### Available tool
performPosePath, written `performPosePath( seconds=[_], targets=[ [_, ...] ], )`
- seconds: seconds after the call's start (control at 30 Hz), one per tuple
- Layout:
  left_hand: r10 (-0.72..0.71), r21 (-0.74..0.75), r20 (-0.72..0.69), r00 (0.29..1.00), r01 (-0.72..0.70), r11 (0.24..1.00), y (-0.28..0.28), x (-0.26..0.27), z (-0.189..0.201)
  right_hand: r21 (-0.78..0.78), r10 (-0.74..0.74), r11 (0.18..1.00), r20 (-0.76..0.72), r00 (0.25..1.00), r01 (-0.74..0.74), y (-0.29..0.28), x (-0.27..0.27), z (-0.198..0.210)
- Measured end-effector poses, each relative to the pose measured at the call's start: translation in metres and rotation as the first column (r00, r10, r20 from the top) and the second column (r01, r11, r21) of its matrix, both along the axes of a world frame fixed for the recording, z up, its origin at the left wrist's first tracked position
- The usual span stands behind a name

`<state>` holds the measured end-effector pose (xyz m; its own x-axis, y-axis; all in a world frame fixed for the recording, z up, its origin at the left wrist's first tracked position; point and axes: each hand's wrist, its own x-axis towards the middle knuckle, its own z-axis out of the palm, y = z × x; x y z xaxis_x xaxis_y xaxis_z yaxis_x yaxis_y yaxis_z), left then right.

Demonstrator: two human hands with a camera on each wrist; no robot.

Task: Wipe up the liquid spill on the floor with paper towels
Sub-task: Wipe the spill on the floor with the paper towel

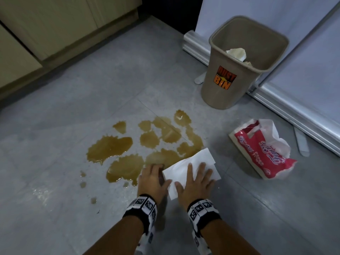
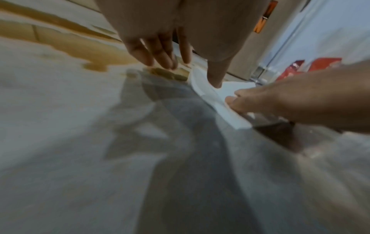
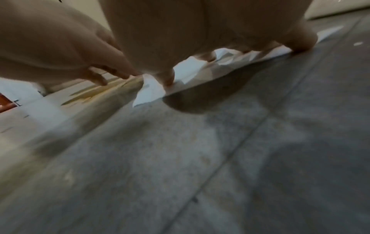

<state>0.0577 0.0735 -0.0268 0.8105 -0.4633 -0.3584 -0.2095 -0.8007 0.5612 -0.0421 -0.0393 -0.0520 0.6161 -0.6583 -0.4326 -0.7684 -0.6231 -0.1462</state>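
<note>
A brown liquid spill (image 1: pixel 117 146) spreads in several puddles over the grey floor tiles. A white paper towel (image 1: pixel 181 167) lies flat at the spill's near right edge. My right hand (image 1: pixel 197 178) presses on it with spread, straight fingers. My left hand (image 1: pixel 153 176) rests beside the towel's left edge, fingers straight, its thumb on the towel (image 2: pixel 220 98). The left wrist view shows the left hand's fingers (image 2: pixel 160 52) just above the spill (image 2: pixel 60 38). In the right wrist view the right hand's fingertips (image 3: pixel 168 79) press the crumpled towel (image 3: pixel 152 90).
A beige dust bin (image 1: pixel 239 70) with used towels inside stands behind the spill on the right. A red and white paper towel pack (image 1: pixel 261 150) lies open to the right. Cabinets (image 1: pixel 46 34) line the far left; a white panel with a metal rail (image 1: pixel 303 111) borders the right.
</note>
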Motion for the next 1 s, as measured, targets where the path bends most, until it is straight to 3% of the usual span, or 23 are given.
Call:
performPosePath(
  seconds=[0.1, 0.17, 0.23, 0.3, 0.37, 0.43, 0.8, 1.0],
  targets=[
    [-0.062, 0.198, 0.153, 0.986, 0.031, 0.980, 0.037, -0.002, -0.008, -0.010, 0.007, 1.000, 0.030, 1.000, -0.007, -0.002, 0.009, -0.011],
    [-0.074, 0.353, 0.169, 0.983, 0.009, 0.935, 0.061, -0.004, -0.014, -0.010, 0.043, 0.999, 0.028, 0.999, -0.042, -0.007, 0.017, -0.012],
    [0.037, 0.454, 0.108, 0.993, -0.082, 0.887, 0.079, -0.009, -0.015, -0.017, 0.092, 0.996, -0.004, 0.996, -0.092, -0.013, 0.024, -0.011],
    [0.253, 0.508, 0.011, 0.968, -0.223, 0.832, 0.086, -0.016, -0.012, -0.019, 0.121, 0.992, -0.011, 0.993, -0.121, -0.016, 0.028, -0.011],
    [0.406, 0.542, -0.069, 0.911, -0.308, 0.782, 0.086, -0.021, -0.009, -0.015, 0.119, 0.993, 0.001, 0.993, -0.119, -0.017, 0.028, -0.006],
    [0.453, 0.573, -0.113, 0.884, -0.314, 0.757, 0.084, -0.021, -0.009, -0.027, 0.124, 0.992, 0.027, 0.992, -0.123, -0.017, 0.027, -0.004],
    [0.465, 0.636, -0.205, 0.861, -0.243, 0.732, 0.068, -0.007, 0.003, -0.035, 0.174, 0.984, 0.071, 0.982, -0.172, -0.002, 0.027, -0.007],
    [0.463, 0.656, -0.208, 0.861, -0.229, 0.720, 0.067, -0.005, 0.008, -0.031, 0.107, 0.994, 0.102, 0.989, -0.104, -0.002, 0.030, -0.009]
  ],
)
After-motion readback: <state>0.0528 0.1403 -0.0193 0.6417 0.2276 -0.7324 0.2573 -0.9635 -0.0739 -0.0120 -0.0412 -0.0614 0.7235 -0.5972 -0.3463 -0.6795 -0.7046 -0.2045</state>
